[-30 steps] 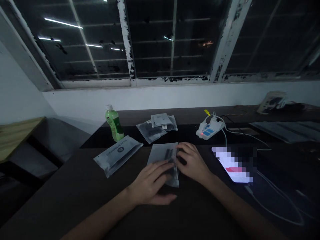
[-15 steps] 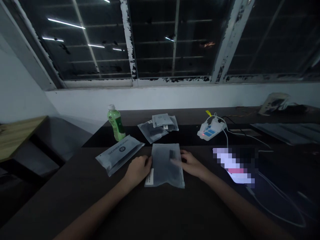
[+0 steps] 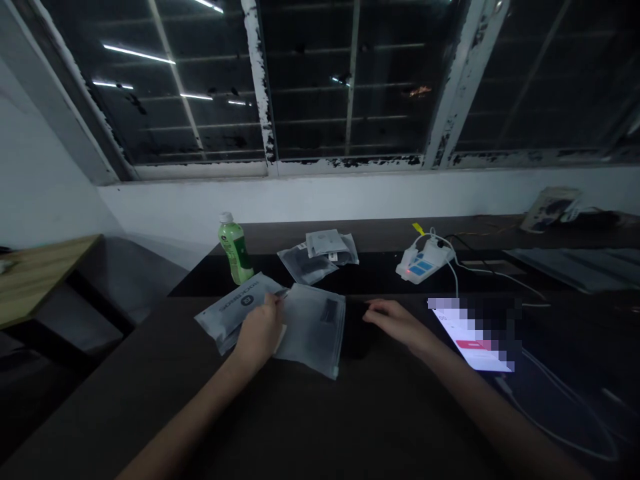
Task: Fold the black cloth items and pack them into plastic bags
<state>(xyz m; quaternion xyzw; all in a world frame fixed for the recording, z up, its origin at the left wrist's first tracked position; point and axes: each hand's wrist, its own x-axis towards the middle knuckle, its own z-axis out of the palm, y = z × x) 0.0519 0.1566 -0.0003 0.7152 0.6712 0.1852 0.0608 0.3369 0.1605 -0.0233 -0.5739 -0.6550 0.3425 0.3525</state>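
My left hand (image 3: 257,331) grips the left edge of a frosted plastic pouch (image 3: 314,328) with a dark item inside; the pouch lies flat on the dark desk (image 3: 350,413). Just left of it lies a second pouch with printed lettering (image 3: 235,313), partly under my left hand. My right hand (image 3: 397,321) rests on the desk to the right of the frosted pouch, fingers stretched flat, apart from the pouch and holding nothing.
A green bottle (image 3: 234,249) stands at the back left. Several more small pouches (image 3: 320,253) lie behind. A white power strip (image 3: 423,261) with cables sits at the back right. A lit phone screen (image 3: 473,333) lies to the right, a white cable beside it.
The frosted pouch has slid left with my left hand and now overlaps the lettered pouch's edge. My right hand has come off the pouch and lies on the desk.
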